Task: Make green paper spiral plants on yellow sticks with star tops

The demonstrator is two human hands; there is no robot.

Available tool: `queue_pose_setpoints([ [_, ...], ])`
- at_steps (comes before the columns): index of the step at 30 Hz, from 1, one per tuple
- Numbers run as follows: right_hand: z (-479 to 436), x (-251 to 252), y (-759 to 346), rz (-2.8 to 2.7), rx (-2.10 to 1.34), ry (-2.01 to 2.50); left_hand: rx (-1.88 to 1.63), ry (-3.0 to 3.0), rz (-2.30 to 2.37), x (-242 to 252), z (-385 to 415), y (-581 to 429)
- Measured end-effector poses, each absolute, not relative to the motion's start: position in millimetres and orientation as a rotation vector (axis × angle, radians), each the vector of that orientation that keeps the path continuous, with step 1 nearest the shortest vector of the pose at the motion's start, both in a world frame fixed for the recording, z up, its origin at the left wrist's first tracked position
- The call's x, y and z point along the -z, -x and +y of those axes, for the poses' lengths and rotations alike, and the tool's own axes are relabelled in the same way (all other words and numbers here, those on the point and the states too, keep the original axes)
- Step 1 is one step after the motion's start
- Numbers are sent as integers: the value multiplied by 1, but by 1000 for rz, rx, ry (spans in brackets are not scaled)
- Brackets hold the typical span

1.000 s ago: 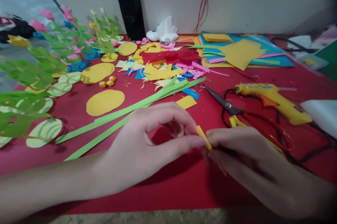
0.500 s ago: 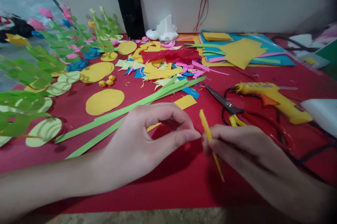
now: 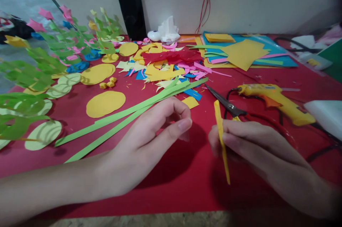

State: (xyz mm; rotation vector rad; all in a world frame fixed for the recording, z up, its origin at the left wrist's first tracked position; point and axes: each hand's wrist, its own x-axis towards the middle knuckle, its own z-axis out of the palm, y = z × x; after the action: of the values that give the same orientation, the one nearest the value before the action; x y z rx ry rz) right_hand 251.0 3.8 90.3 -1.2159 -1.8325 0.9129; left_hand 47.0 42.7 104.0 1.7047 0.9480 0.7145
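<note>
My right hand (image 3: 251,148) pinches a narrow yellow paper strip (image 3: 221,138) that stands nearly upright, its lower end pointing down toward the red tabletop (image 3: 187,180). My left hand (image 3: 152,138) hovers just left of the strip, fingers curled with thumb and forefinger close together and nothing visible between them. Long green paper strips (image 3: 128,113) lie under and beyond the left hand. A small yellow paper rectangle (image 3: 190,102) rests just past the left fingertips.
Scissors with red handles (image 3: 227,104) and a yellow glue gun (image 3: 278,100) lie right of the hands. Yellow paper discs (image 3: 105,103), a heap of coloured scraps (image 3: 165,65), paper sheets (image 3: 243,53) and green paper flower stems (image 3: 32,77) fill the back and left.
The left hand has let go of the yellow strip and drawn away to the left. The right hand has turned the strip more upright and shifted slightly right.
</note>
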Motion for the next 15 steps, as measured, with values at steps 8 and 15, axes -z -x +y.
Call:
queue_pose_setpoints([
  [8, 17, -101, -249, -1919, -1191, 1187, -711, -1604, 925, -104, 42, -47],
  [15, 21, -104, -243, -1843, -1343, 1264, -798, -1690, 885, -106, 43, -49],
])
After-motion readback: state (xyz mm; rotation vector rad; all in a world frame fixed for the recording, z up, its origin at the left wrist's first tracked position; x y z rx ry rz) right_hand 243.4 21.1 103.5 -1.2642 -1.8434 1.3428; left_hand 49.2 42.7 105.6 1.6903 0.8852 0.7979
